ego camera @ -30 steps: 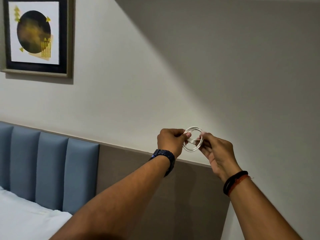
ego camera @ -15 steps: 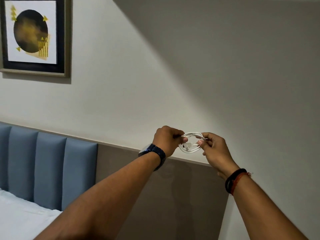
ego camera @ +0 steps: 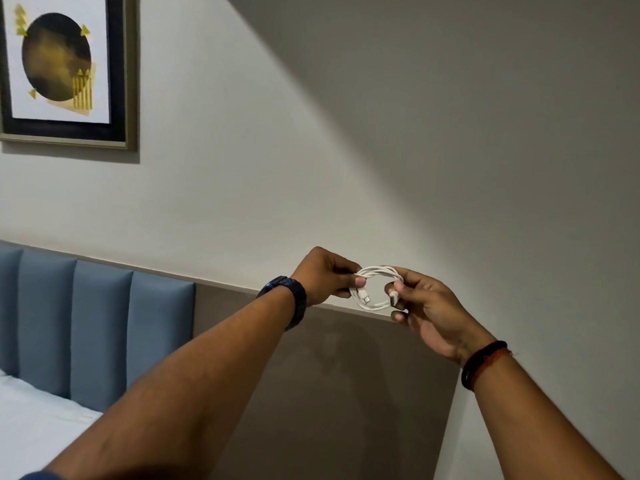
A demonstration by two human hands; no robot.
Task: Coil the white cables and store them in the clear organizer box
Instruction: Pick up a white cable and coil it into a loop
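A white cable [ego camera: 375, 271] is wound into a small round coil, held up in the air in front of the wall. My left hand [ego camera: 325, 277] pinches the coil's left side between thumb and fingers. My right hand [ego camera: 427, 306] grips its right side, with one plug end by the thumb. A second plug end hangs inside the loop. No clear organizer box is in view.
A brown wall panel [ego camera: 311, 375] runs below my hands, with a blue padded headboard [ego camera: 97, 327] to its left. White bedding [ego camera: 34, 420] lies at the lower left. A framed picture [ego camera: 59, 64] hangs at the upper left.
The coil has tilted from nearly flat to face me more as an open ring. Both hands kept their hold and shifted slightly; the view drifted a little.
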